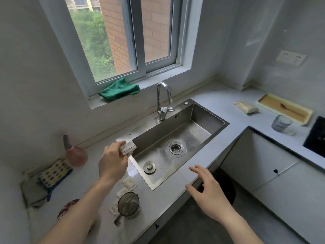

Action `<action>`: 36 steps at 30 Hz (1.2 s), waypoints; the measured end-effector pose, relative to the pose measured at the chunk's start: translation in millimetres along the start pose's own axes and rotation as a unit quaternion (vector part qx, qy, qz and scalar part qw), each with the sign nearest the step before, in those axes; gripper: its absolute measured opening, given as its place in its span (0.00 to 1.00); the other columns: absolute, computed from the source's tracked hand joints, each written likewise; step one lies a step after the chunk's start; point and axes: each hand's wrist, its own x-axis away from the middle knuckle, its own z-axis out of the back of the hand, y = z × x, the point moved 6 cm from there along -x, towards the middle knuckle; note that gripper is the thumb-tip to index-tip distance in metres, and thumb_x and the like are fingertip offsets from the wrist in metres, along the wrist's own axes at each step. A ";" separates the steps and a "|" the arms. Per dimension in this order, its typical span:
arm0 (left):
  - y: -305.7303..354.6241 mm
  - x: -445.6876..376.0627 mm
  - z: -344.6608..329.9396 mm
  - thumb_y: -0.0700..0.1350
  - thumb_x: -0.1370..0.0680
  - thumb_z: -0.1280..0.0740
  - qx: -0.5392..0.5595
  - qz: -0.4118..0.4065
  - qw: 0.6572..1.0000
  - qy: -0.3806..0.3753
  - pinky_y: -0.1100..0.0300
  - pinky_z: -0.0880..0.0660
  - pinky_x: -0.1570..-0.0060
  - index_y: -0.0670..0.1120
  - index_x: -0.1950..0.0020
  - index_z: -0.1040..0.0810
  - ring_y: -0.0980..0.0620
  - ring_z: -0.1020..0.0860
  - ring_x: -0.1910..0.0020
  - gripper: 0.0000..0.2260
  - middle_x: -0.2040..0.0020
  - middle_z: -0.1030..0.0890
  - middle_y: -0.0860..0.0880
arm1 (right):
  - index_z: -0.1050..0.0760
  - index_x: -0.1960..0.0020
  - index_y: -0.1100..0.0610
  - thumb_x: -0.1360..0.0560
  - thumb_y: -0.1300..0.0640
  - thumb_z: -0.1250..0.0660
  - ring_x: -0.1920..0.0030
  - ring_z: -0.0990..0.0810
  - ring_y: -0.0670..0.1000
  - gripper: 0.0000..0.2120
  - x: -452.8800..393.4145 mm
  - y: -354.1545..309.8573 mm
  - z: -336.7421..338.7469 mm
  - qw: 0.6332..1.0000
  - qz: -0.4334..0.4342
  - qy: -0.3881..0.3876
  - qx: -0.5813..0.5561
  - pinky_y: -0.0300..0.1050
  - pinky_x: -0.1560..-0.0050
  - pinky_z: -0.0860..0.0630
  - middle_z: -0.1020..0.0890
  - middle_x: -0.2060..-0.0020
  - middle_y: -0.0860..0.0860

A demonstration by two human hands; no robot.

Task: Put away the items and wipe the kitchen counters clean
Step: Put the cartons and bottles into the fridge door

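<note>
Pale grey stone runs in an L under the window, and this bench (207, 101) carries a deep rectangular steel sink (207, 124) with a dull, water-marked floor, a round strainer drain (175, 148) and a loose metal plug (149, 167). My left hand (112, 161) curls its grip round a small white printed packet (128, 147), held just above the sink's near-left corner. My right hand (209, 192) hovers over the bench's front edge, fingers spread and holding nothing. Beside my left forearm lie flat white sachets (129, 183) and a round mesh strainer (128, 204). Further left stand a pink spray bottle (76, 154) and a dotted cloth (54, 172). A soft green rag (119, 89) sits crumpled on the sill.
</note>
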 end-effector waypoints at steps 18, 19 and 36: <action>381.4 133.6 -118.2 0.46 0.26 0.24 0.210 -0.246 0.918 -0.232 0.62 0.21 0.57 0.59 0.40 0.18 0.61 0.20 0.55 0.16 0.52 0.16 0.58 | 0.31 0.28 0.38 0.22 0.47 0.30 0.29 0.33 0.35 0.24 142.5 163.0 263.2 0.968 -0.068 0.238 -0.032 0.47 0.27 0.31 0.34 0.30 0.29; 401.9 145.2 -128.4 0.46 0.26 0.24 0.207 -0.254 0.913 -0.241 0.63 0.21 0.58 0.59 0.39 0.19 0.61 0.20 0.56 0.17 0.52 0.16 0.58 | 0.31 0.28 0.39 0.22 0.47 0.29 0.29 0.33 0.35 0.24 155.4 175.2 279.6 0.965 -0.074 0.249 -0.034 0.46 0.26 0.32 0.34 0.30 0.30; 669.0 308.7 -270.3 0.51 0.26 0.23 0.205 -0.387 0.814 -0.381 0.56 0.17 0.53 0.63 0.37 0.26 0.60 0.19 0.50 0.21 0.46 0.17 0.64 | 0.29 0.28 0.44 0.23 0.53 0.27 0.32 0.30 0.35 0.25 303.3 350.7 465.1 0.906 -0.165 0.389 -0.022 0.46 0.28 0.30 0.31 0.32 0.32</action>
